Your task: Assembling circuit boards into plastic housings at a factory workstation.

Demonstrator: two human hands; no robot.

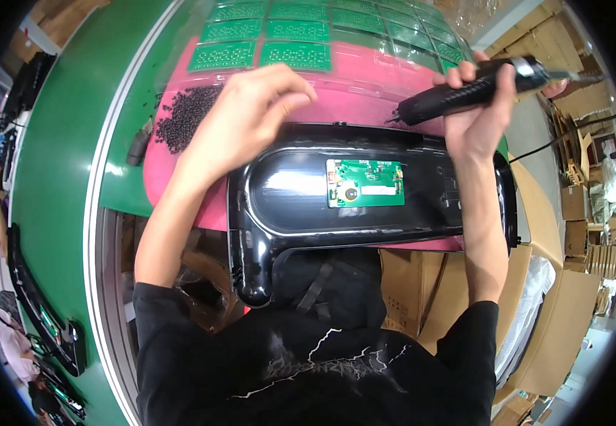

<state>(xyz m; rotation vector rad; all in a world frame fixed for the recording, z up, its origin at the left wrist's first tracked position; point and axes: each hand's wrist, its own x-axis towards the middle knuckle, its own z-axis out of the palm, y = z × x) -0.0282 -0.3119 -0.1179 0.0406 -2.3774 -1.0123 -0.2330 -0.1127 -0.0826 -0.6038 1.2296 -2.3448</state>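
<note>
Above pink mat — right fingers wrap screwdriver; left fingers curl.

Stylized grey lettering is printed across the black short-sleeved shirt. Fine white markings are borne by the small green rectangular circuit board and the green panelled circuit boards, too small to be read.
</note>
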